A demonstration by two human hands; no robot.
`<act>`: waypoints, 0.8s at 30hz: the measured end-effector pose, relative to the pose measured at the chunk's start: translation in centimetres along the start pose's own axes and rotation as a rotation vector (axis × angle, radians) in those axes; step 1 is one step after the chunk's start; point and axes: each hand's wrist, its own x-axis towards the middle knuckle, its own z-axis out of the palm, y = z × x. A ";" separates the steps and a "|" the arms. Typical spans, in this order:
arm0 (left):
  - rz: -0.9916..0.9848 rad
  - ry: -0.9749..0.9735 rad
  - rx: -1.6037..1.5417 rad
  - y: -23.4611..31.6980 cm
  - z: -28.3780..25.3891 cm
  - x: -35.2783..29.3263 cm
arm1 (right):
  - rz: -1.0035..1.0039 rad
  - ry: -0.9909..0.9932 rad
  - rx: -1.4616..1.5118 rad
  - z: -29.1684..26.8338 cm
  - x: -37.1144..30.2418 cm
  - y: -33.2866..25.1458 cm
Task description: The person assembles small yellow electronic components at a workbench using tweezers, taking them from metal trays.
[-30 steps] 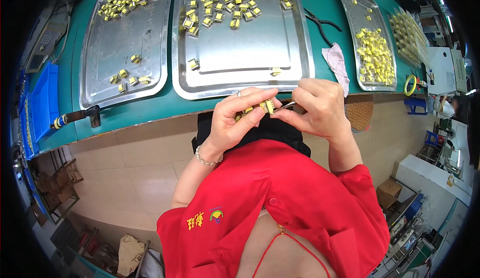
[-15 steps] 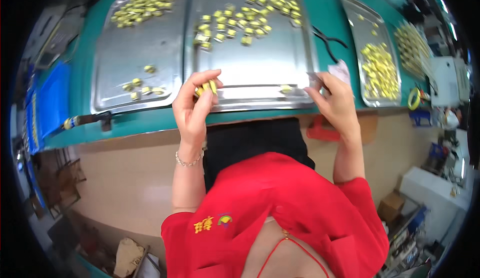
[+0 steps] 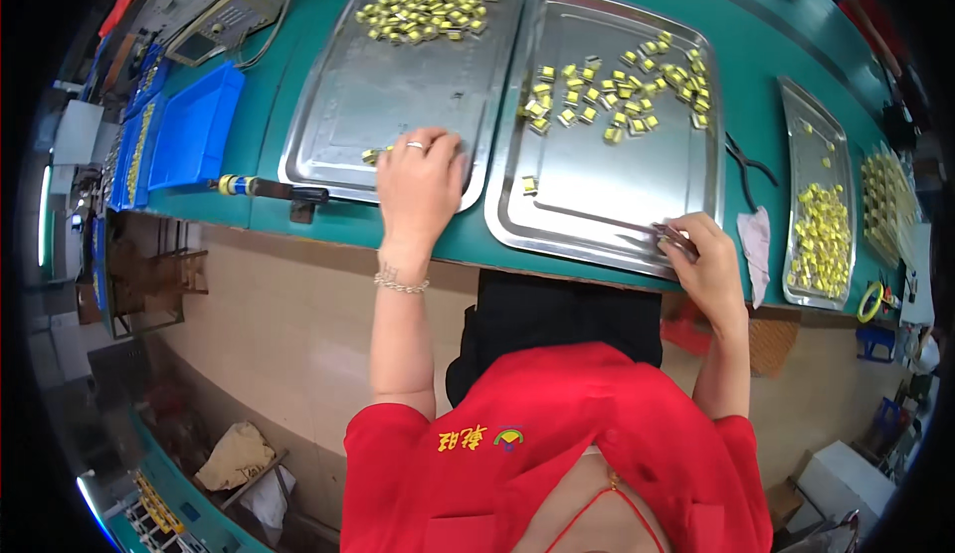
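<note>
Hands well apart. Left hand (image 3: pixel 420 183): palm down over the near right part of the left tray (image 3: pixel 398 91), fingers bent downward; fingertips hidden, so unclear whether it pinches anything. Small yellow part (image 3: pixel 371 156) just beside its fingers, on the tray. Right hand (image 3: pixel 708 263): fingers closed around a thin metal tool (image 3: pixel 675 241), over the near right edge of the middle tray (image 3: pixel 617 180). Left tray: pile of yellow parts (image 3: pixel 428 11) at the far end. Middle tray: scattered yellow parts (image 3: pixel 622 91) toward the far side, lone part (image 3: pixel 529 185) near the left rim, between the hands. Narrow right tray (image 3: pixel 799 140): heap of yellow pieces (image 3: pixel 824 235), beyond the right hand.
</note>
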 end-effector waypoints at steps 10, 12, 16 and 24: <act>-0.050 -0.127 -0.863 8.0 -2.2 -1.7 | 0.189 -0.094 0.853 -1.0 -1.7 -1.1; -0.127 -0.356 -1.234 11.6 -2.9 -2.8 | 0.195 -0.095 0.919 -0.9 -2.1 -2.0; -0.095 -0.472 -1.511 14.7 -1.4 -4.0 | 0.151 -0.102 1.033 -0.1 -3.0 -1.5; -0.235 -0.519 -1.724 15.0 -0.8 -5.0 | 0.136 -0.078 1.095 0.4 -4.1 -1.7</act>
